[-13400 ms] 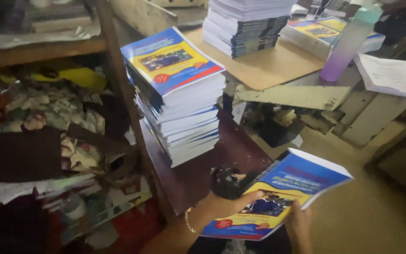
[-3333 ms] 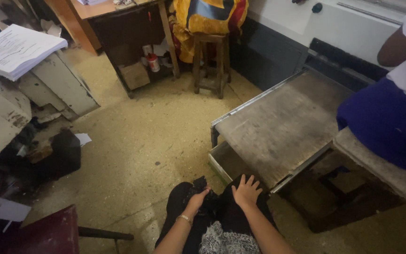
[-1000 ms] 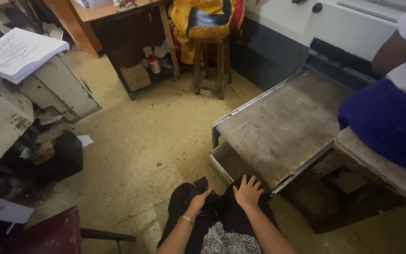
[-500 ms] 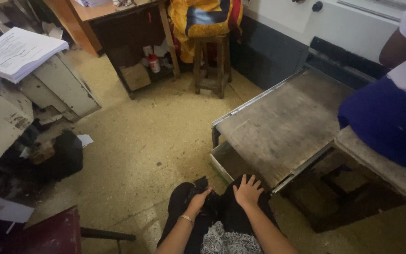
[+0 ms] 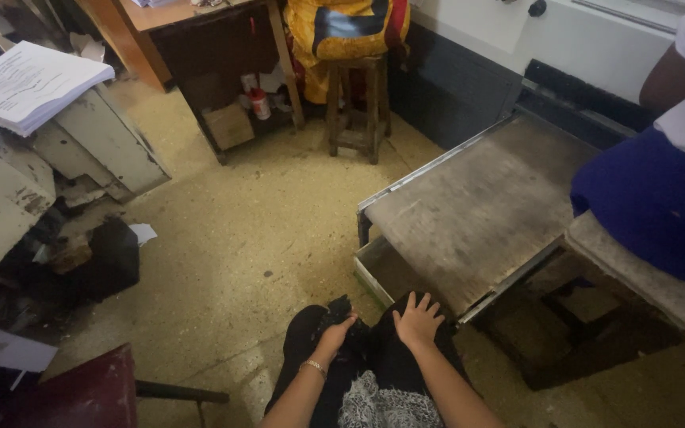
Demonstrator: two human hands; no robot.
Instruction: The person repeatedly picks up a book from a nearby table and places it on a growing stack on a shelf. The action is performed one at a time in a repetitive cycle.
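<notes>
here, the person sits with both hands resting on dark trousers [image 5: 374,364] at the knees, just beside the near corner of the metal table [image 5: 477,214]. the left hand [image 5: 336,331] lies with fingers curled loosely together over the left knee, where a small bunch of black cloth [image 5: 336,305] shows; whether the fingers pinch it cannot be told. a thin bracelet [image 5: 313,366] sits on that wrist. the right hand [image 5: 418,319] lies flat, fingers spread apart, palm down on the right knee, gripping nothing, its fingertips close to the table edge.

handling, as a judgement: the cloth looks soft, light and limp, not fragile and not slippery. it would fold and drape when lifted, so a pinch on a gathered fold over the knee seems the surest hold.

beyond the table, a wooden stool [image 5: 354,103] carries a yellow bundle [image 5: 346,28]. far left of the table, a paper stack [image 5: 29,83] rests on a worn surface. right of the table, another person in blue [image 5: 660,206] sits on a bench [image 5: 644,273].
</notes>
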